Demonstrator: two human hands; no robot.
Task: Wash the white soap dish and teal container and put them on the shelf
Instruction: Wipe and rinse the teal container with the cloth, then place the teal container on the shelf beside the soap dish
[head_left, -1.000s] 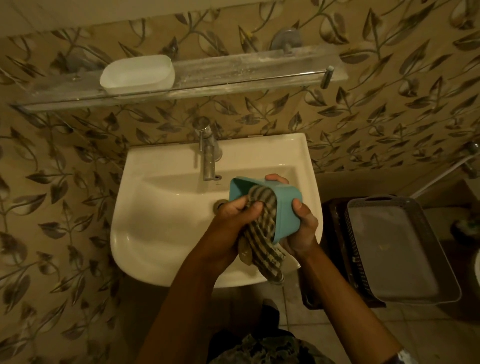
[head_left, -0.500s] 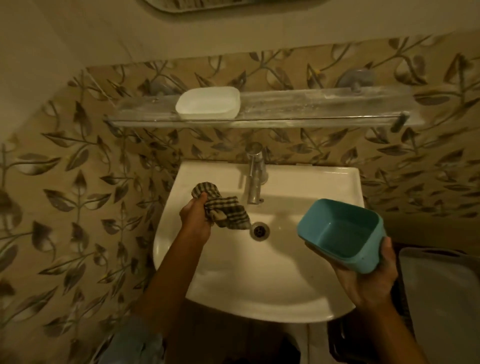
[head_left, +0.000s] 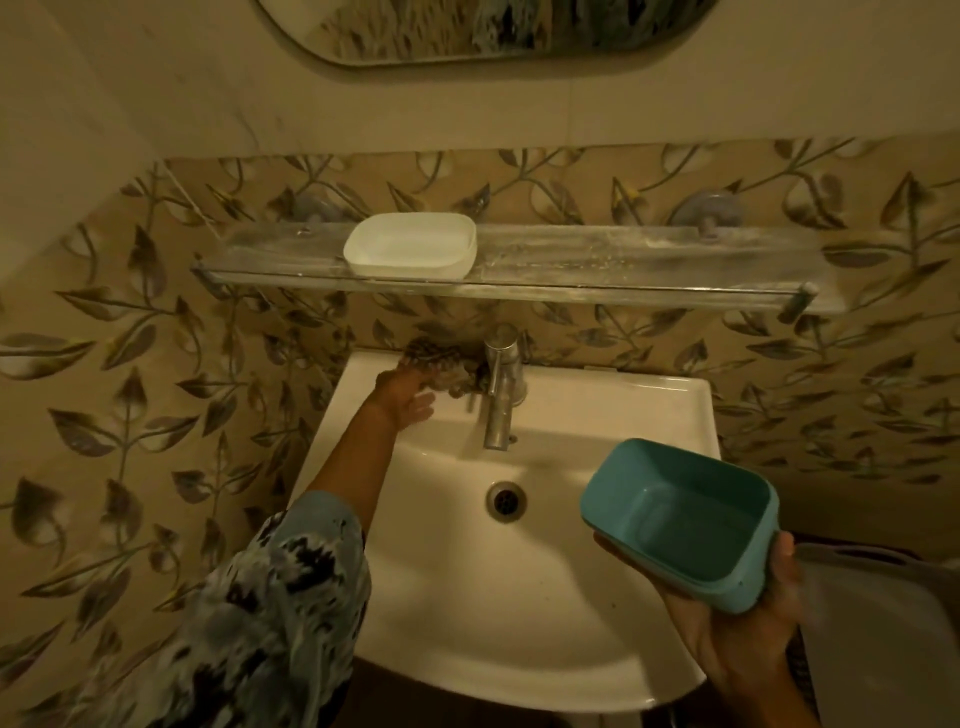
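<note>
Blurring obscures whether left hand (head_left: 409, 396) grips cloth (head_left: 440, 357).

The teal container (head_left: 680, 525) is smooth moulded plastic with a soft satin sheen. The white soap dish (head_left: 410, 249) is smooth plastic, faintly glossy. The shelf (head_left: 623, 260) is clear glass, its surface streaked and clouded with whitish residue. The tap (head_left: 501, 384) is polished metal, dulled by spotting. The sink (head_left: 519, 597) is glossy white ceramic. The cloth (head_left: 441, 364) is checked woven fabric. The sleeve (head_left: 270, 597) is matt printed fabric.
</note>
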